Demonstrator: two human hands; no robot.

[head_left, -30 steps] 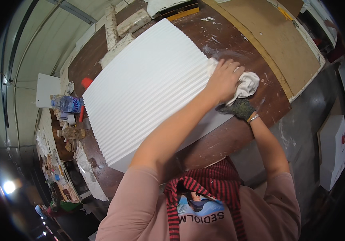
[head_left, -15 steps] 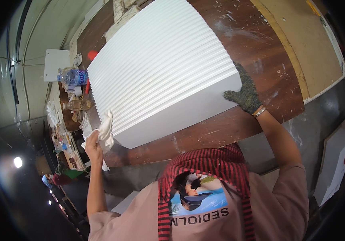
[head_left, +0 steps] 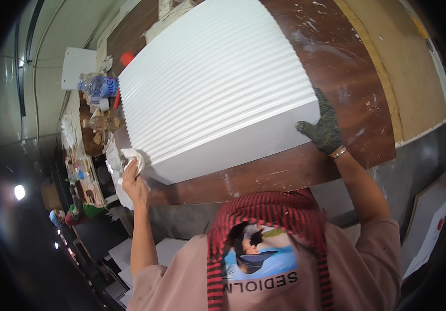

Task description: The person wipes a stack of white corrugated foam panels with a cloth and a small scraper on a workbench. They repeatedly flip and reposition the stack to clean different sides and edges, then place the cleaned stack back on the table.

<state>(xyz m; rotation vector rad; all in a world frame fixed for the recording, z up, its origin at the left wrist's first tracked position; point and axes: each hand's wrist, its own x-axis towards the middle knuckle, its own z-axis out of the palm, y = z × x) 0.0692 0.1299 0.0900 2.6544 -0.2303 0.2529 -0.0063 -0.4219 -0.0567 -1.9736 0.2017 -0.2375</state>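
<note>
A large white panel (head_left: pixel 212 83) with a ribbed top and a smooth grey-white front face lies on a brown wooden tabletop (head_left: pixel 202 189). At its near left corner my bare left hand (head_left: pixel 136 184) is closed around a crumpled white cloth (head_left: pixel 133 154). The cloth is against the corner's edge, and part of it hangs below the hand. My right hand (head_left: pixel 325 127), in a dark green knitted glove, grips the near right corner. Its thumb lies on the front face and its fingers run along the right side.
Left of the panel are a plastic bottle (head_left: pixel 98 86), a red object (head_left: pixel 126 58) and assorted clutter. Cloth-like material (head_left: pixel 168 18) lies behind it. A tan board (head_left: pixel 415 67) borders the table on the right. Another person (head_left: pixel 75 210) is far off at lower left.
My left hand has brought the cloth in from beside the panel to its near left corner. My right hand keeps its grip on the right corner. The view has shifted slightly.
</note>
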